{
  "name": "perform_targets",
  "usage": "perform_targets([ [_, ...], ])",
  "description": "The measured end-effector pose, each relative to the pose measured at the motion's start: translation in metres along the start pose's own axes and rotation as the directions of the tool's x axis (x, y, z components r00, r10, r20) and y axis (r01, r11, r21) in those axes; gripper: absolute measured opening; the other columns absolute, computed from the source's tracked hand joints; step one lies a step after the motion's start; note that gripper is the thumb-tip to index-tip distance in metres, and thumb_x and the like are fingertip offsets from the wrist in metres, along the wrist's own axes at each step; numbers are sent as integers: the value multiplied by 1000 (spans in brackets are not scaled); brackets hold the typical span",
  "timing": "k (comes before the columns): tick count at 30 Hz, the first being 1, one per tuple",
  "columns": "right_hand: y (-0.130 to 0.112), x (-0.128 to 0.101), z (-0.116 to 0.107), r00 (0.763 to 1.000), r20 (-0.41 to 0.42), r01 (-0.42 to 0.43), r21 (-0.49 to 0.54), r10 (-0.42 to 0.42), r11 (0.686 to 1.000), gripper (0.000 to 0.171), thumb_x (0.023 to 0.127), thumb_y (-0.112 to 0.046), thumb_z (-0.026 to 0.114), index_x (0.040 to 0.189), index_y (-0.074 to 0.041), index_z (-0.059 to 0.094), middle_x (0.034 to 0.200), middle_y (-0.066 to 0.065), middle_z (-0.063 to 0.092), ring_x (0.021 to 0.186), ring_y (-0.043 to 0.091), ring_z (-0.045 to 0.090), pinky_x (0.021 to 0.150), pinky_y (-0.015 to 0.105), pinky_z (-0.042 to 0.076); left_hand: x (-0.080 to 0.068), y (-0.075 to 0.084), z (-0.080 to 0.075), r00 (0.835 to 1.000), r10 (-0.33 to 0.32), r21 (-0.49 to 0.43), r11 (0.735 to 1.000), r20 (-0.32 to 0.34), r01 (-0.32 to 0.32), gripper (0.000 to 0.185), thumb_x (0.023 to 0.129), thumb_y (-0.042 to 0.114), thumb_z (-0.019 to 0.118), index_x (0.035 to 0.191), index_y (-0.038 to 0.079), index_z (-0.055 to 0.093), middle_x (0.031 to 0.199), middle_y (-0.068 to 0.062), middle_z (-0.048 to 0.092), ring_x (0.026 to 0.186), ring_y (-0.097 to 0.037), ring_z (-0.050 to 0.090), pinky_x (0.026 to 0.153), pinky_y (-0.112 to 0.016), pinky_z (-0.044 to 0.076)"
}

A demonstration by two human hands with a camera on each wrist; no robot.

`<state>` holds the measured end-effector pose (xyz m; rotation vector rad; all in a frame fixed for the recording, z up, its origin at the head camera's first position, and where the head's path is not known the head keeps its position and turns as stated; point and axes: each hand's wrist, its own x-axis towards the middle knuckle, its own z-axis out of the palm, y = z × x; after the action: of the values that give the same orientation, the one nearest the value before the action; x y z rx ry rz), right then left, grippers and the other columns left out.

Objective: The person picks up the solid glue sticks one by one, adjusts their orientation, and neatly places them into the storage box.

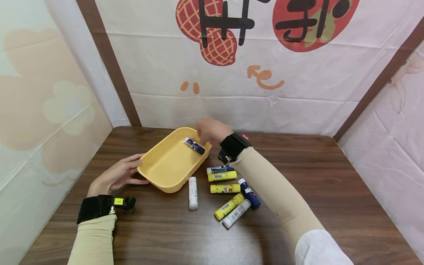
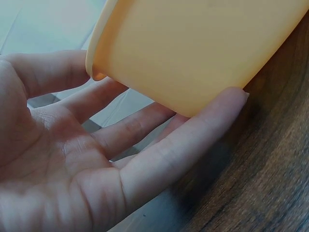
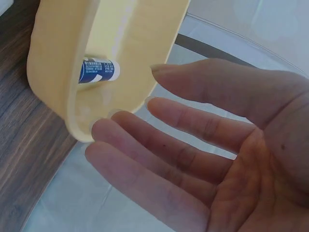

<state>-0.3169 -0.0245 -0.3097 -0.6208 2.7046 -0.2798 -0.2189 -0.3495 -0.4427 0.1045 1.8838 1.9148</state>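
Blue glue stick (image 1: 194,145) lying loose in the upper right corner of the yellow tray (image 1: 165,165), centre of the head view. Right hand (image 1: 212,131) hovering just above it, fingers spread, holding nothing. Left hand (image 1: 116,176) flat against the tray's left wall, fingers straight. Probably light, rigid, smooth plastic, bit slippery and prone to rolling; best pinched across the middle of the barrel. Seven more sticks on the wooden table (image 1: 331,176), lower centre.

Yellow tray (image 1: 159,173): shallow, rounded-rectangular, upright on wooden table. Blue glue stick (image 1: 194,145): white cap, lying flat, diagonal, inside tray at far right corner.
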Motion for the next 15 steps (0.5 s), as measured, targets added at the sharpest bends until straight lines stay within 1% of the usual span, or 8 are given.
perform_targets([
  [2,5,-4,2,999,-35,34,-6,-34,999,11,88,-4,73,87,-11,65,88,1,57,72,17,56,54,25,45,0,-1,-1,1000,2,-8,1000,6,-2,68,113,28,44,166,5,8,131,14,61,117,-3,65,96,-50,62],
  [3,8,-7,2,998,-48,50,-12,-51,999,14,87,-2,72,82,-11,62,82,1,53,67,16,50,52,24,41,1,-1,-1,1000,4,-10,1000,10,-4,68,113,27,44,166,5,9,131,13,61,117,-4,65,96,-50,62],
  [5,13,-12,4,994,-65,80,-29,-82,996,26,85,3,67,70,-12,51,72,0,40,61,15,35,51,24,29,1,-2,-1,1000,7,-7,1000,16,-7,66,113,27,44,166,5,11,133,13,61,118,-4,65,96,-49,62],
  [7,17,-18,5,992,-72,102,-39,-104,994,36,84,4,64,65,-13,39,70,0,28,61,15,25,54,26,21,2,-3,-1,1000,10,-4,1000,21,-10,64,113,27,44,166,6,14,134,12,60,118,-5,65,96,-49,62],
  [10,24,-29,6,987,-95,124,-48,-128,991,33,85,1,65,66,-14,42,71,-1,31,64,14,26,55,26,23,2,-3,-1,1000,15,7,1000,28,-15,62,113,27,44,165,7,17,136,12,59,119,-5,65,96,-49,62],
  [11,26,-32,6,986,-105,127,-47,-131,991,31,86,-2,67,67,-13,45,72,-1,34,64,14,30,55,26,26,2,-3,-1,1000,15,1,1000,28,-15,62,113,27,44,165,7,17,136,12,59,119,-5,65,96,-49,62],
  [14,33,-40,7,980,-135,140,-52,-145,989,23,87,-8,72,71,-11,55,72,-2,41,66,14,37,56,26,32,2,-3,-1,999,16,-14,1000,29,-15,64,113,26,43,166,5,13,135,13,60,119,-5,65,96,-49,62],
  [15,36,-41,7,980,-133,144,-54,-150,988,25,87,-7,71,70,-11,54,70,-2,38,65,15,36,55,27,31,2,-3,-1,999,16,-19,1000,29,-15,65,113,25,43,166,5,12,134,13,61,118,-4,65,95,-48,63],
])
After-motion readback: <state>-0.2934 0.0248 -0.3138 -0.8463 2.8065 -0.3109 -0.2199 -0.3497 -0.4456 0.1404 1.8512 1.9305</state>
